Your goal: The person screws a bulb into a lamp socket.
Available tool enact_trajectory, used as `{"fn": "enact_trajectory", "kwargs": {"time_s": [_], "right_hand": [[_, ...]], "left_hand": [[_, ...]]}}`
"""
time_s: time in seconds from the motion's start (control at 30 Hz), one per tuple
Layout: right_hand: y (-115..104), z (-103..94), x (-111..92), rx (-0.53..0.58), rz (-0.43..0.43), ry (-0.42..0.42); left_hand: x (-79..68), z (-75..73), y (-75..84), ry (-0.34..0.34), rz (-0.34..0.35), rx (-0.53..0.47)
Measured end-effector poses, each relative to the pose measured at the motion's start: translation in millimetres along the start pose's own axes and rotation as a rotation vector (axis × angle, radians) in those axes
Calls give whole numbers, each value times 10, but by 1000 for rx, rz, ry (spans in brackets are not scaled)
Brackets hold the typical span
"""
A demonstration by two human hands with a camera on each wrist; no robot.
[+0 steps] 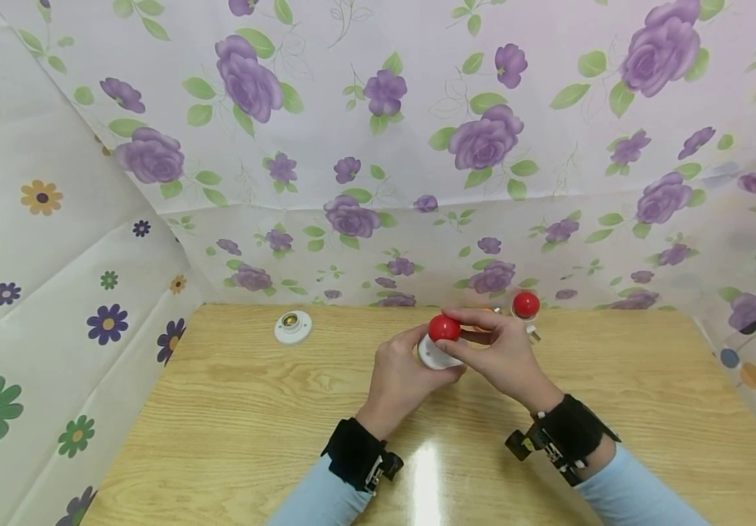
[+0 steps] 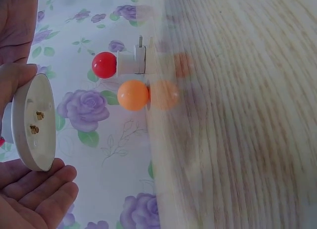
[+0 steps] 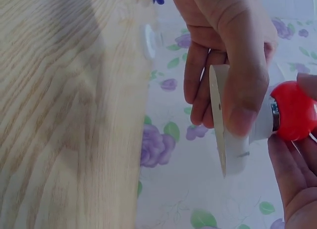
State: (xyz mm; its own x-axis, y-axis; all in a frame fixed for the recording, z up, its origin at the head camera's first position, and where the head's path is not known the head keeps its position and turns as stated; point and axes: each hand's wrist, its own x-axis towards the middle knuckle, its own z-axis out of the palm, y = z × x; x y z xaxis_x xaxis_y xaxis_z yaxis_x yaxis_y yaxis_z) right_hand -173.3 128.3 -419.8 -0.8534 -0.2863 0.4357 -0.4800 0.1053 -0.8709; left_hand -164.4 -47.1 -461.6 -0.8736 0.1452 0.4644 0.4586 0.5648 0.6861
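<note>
Between both hands, above the wooden table, is a white round lamp holder [image 1: 432,356] with a red bulb [image 1: 445,329] at its mouth. My left hand [image 1: 401,371] grips the holder by its edge; in the right wrist view the thumb [image 3: 242,103] presses on its front. With thumb and fingers my right hand [image 1: 501,356] pinches the red bulb from the right. A strip of the bulb's metal thread [image 3: 275,116] shows outside the holder. The left wrist view shows the holder's hollow back [image 2: 44,145] with two brass terminals [image 2: 34,129].
A second white lamp holder [image 1: 284,336], without a bulb, lies at the back left of the table [image 1: 253,424]. Another red bulb [image 1: 526,305] sits in a white plug-in socket [image 2: 131,62] at the back right, beside an orange bulb [image 2: 133,95]. Flowered cloth [image 1: 351,175] hangs behind.
</note>
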Motion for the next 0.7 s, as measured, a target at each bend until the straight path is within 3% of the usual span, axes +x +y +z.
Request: {"fn": "enact_trajectory", "kwargs": {"time_s": [0.13,0.4,0.7], "right_hand": [[12,-38,18,-31,2,-38],[-361,-69,53,-55,36,-196],[-117,-81,51,-38,-2,-224]], "left_hand": [[11,-15,-4,-4,21,-7],[33,-87,-17,-53,14,-44],[25,-95,-27,-67,53,-62]]}}
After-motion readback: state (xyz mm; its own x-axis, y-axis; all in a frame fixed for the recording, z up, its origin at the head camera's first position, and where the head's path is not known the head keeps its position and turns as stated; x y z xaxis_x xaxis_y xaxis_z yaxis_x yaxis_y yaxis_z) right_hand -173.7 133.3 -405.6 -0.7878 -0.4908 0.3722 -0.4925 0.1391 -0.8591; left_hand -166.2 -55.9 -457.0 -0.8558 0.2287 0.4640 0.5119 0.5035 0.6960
